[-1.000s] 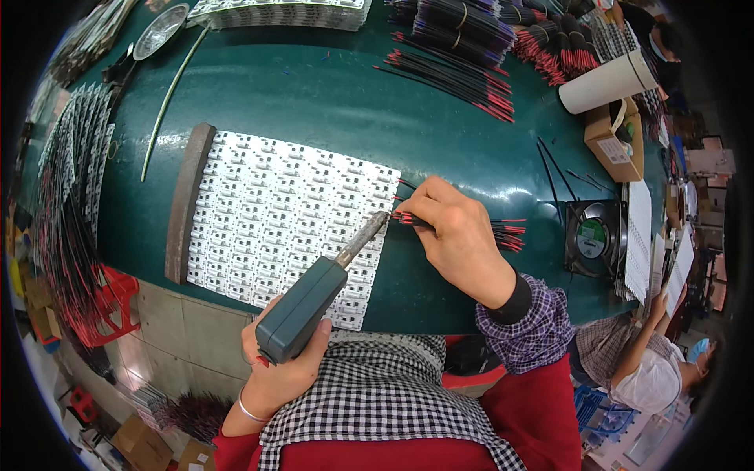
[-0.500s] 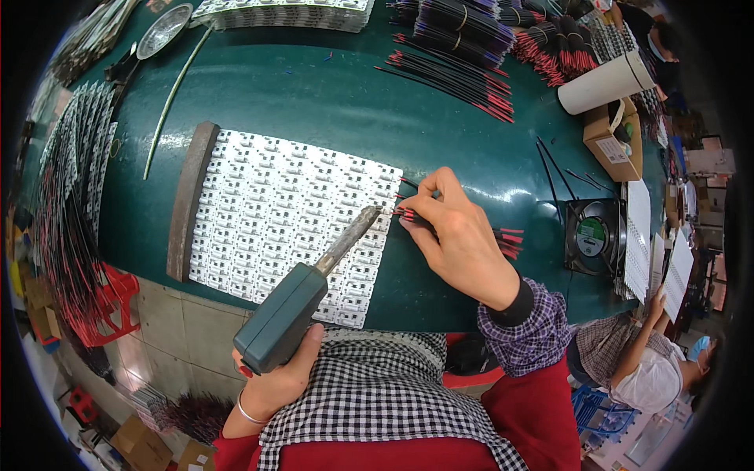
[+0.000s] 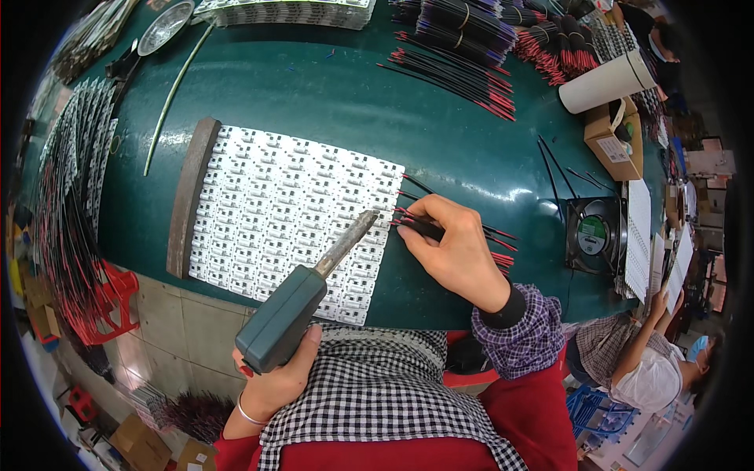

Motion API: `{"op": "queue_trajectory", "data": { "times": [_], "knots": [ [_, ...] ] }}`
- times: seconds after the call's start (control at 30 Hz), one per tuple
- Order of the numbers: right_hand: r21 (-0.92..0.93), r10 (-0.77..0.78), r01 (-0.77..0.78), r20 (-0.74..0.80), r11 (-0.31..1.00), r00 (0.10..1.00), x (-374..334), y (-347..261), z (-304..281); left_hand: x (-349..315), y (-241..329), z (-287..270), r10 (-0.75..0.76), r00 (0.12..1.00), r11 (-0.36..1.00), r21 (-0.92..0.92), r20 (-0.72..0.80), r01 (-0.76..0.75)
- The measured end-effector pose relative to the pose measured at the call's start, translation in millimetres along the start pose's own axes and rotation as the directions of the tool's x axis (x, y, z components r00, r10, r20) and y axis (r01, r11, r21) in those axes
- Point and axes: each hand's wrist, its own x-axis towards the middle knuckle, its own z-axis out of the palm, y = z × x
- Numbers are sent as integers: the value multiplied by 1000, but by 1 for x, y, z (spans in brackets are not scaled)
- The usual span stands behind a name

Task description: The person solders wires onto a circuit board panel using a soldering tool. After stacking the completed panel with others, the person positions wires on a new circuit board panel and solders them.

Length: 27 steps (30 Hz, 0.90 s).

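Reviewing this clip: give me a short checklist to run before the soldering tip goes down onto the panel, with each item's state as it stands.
1. Soldering iron gripped in left hand: ok.
2. Tip above the white circuit panel, near its right edge: ok.
3. Right hand pinching a red-and-black wire at that edge: ok.
4. Wire end seated on a pad: cannot tell.
5. Panel butted against the wooden bar: ok.
6. Fingers clear of the tip: ok, though close.

Bright, even light falls from above me; the green bench (image 3: 330, 102) shows soft sheen patches and faint shadows under my hands. The centre is sharp. Straight edges bow toward the rim, where a black border closes in and detail smears.
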Motion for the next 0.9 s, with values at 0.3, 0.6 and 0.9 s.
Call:
{"op": "queue_trajectory", "data": {
  "times": [0.3,0.6,0.9],
  "knots": [
    [-23,-97,96,-51,995,994,-1,7,4,-5,-16,-3,268,952,881,362,149,-305],
    [-87,-107,104,-38,991,993,0,8,4,5,1,2,-73,987,997,10,140,72],
    [-103,-129,124,-48,987,990,1,11,5,-1,-2,-1,-67,990,997,53,122,61]
  ]
}}
